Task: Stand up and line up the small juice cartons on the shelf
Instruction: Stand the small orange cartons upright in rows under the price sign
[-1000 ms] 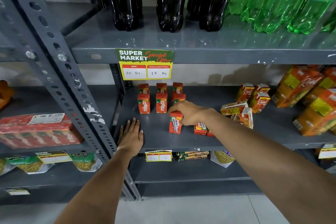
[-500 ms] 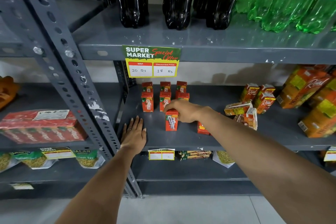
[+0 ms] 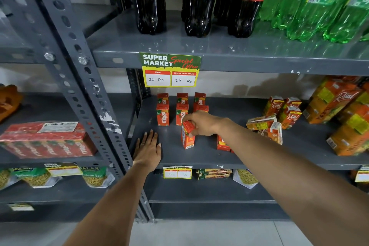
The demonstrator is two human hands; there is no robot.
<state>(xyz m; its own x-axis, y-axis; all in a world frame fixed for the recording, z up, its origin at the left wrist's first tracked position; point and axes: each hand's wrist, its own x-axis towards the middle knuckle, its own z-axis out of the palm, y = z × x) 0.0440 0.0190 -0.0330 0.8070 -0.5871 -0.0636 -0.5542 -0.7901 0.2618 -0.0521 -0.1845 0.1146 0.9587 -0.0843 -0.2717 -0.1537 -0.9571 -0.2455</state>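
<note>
Several small red juice cartons (image 3: 163, 115) stand upright in rows at the back left of the grey middle shelf (image 3: 199, 158). My right hand (image 3: 201, 124) grips the top of one small red carton (image 3: 187, 138), which stands in front of those rows and leans slightly. Under my right forearm sit more red cartons (image 3: 222, 144), partly hidden. My left hand (image 3: 147, 150) lies flat, fingers apart, on the shelf's front left edge, holding nothing.
Small orange Real cartons (image 3: 279, 114) stand and lie tumbled to the right, with large orange juice packs (image 3: 339, 114) beyond. Cola and green soda bottles fill the shelf above. A price tag (image 3: 170, 70) hangs over the red cartons. A perforated steel post (image 3: 83, 94) stands left.
My right hand has carried the red carton a little left and toward the standing rows, now tilting it. My left hand has stayed flat on the shelf edge.
</note>
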